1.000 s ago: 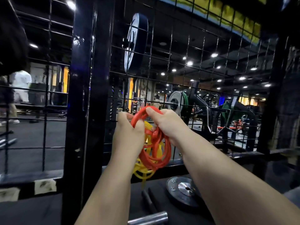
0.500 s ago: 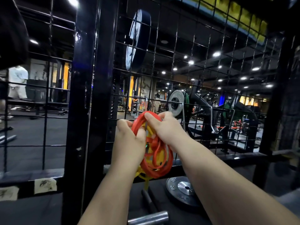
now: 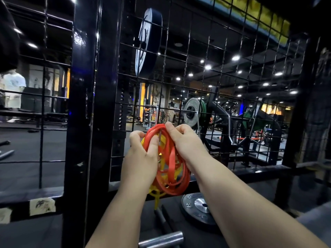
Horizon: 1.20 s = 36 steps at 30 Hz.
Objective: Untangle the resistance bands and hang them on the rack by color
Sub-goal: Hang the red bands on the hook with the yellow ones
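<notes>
While the red bands [image 3: 170, 158] and the yellow bands [image 3: 157, 192] are tangled into one bundle, they hang in the air between both hands, just in front of the rack's wire grid [image 3: 215, 77]. The red loops lie outermost and the yellow ones show through them and droop below. How the strands cross inside is hard to make out.

The left hand [image 3: 141, 158] has its fingers curled round the bundle's left side, with the thumb pressed on a red strand. The right hand [image 3: 186, 142] pinches the top of the red loops between thumb and fingertips.

A thick black upright [image 3: 86, 104] stands to the left of the grid. High on the grid hangs a weight plate [image 3: 146, 42]. Another plate [image 3: 198, 208] lies flat on the floor below the bundle, near a steel bar end [image 3: 161, 238]. Taped labels [image 3: 42, 206] sit on the low rail at left.
</notes>
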Tool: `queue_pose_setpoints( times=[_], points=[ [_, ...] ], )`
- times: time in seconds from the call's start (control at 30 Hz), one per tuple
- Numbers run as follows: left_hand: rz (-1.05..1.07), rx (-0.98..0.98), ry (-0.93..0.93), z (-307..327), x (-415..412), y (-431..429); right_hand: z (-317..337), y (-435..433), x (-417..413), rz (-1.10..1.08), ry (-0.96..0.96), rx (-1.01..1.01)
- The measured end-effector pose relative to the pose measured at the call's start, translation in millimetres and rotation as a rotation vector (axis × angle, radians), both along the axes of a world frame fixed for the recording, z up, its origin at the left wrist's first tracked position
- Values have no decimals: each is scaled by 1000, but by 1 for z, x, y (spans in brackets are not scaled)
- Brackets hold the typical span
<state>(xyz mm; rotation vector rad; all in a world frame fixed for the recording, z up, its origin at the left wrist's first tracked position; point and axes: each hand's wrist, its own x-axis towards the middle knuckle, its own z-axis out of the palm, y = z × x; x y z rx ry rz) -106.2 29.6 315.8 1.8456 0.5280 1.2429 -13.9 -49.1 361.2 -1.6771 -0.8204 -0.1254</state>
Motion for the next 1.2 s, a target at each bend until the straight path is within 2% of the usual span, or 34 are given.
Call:
queue_pose_setpoints(
  times=[0.17,0.33,0.43,0.53,0.67,0.73,0.97,1.07,1.2],
  points=[
    [2,-29,-14,9,4,5,9,8,-2,-180,-78,-163],
    [41,-39,-39,7,8,6,-5,7,-10,-221,-144,-151],
    [66,-34,-16,-6,7,-1,-23,2,-13,-169,-147,-90],
    [41,5,-113,-23,0,-11,-38,-3,-13,-139,-142,19],
    [-33,31,-207,-42,-8,-20,-59,-10,-12,-85,28,251],
    [-46,34,-200,-49,-11,-22,-68,-16,-13,-91,70,283],
    [-20,56,-159,-66,-16,-31,-97,-30,-24,-113,-48,117],
    [-80,-47,-271,-77,-16,-37,-106,-31,-23,-114,-98,63],
    [62,-49,-305,-94,-19,-44,-119,-35,-21,-31,-82,-18]
  ],
)
